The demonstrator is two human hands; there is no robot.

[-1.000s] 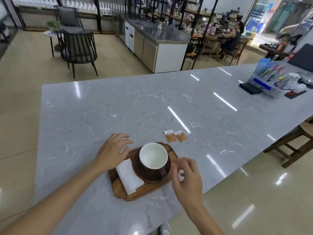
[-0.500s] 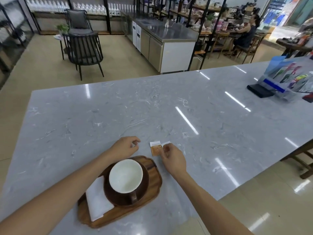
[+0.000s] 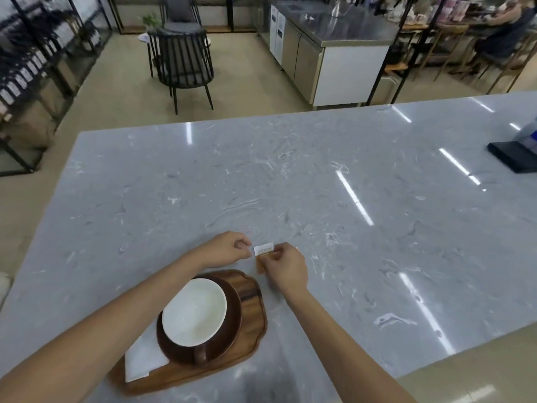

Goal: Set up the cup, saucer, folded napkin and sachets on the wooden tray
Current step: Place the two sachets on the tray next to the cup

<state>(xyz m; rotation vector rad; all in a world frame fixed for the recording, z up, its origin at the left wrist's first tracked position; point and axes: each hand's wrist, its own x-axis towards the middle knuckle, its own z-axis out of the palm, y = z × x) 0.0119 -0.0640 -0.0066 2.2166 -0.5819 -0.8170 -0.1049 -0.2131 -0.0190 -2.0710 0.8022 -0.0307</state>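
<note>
A wooden tray (image 3: 252,324) lies near the front edge of the marble counter. On it stands a dark brown saucer (image 3: 232,327) carrying a brown cup with a white inside (image 3: 194,312), handle toward me. A folded white napkin (image 3: 143,356) lies on the tray's left part, partly under my left forearm. Just beyond the tray, small orange-and-white sachets (image 3: 263,254) rest at the counter surface. My right hand (image 3: 286,267) pinches them with its fingertips. My left hand (image 3: 228,248) is curled, its fingertips at the sachets' white left end.
The grey marble counter (image 3: 290,184) stretches far and right. A black stand with a blue display (image 3: 514,154) sits at its right edge. Behind the counter are a black chair (image 3: 183,62), a steel cabinet (image 3: 328,53) and a seated person (image 3: 505,30).
Both hands left the tray and went forward to the sachets beyond it. My right hand closed on them and my left hand came up beside them. The view tilted down.
</note>
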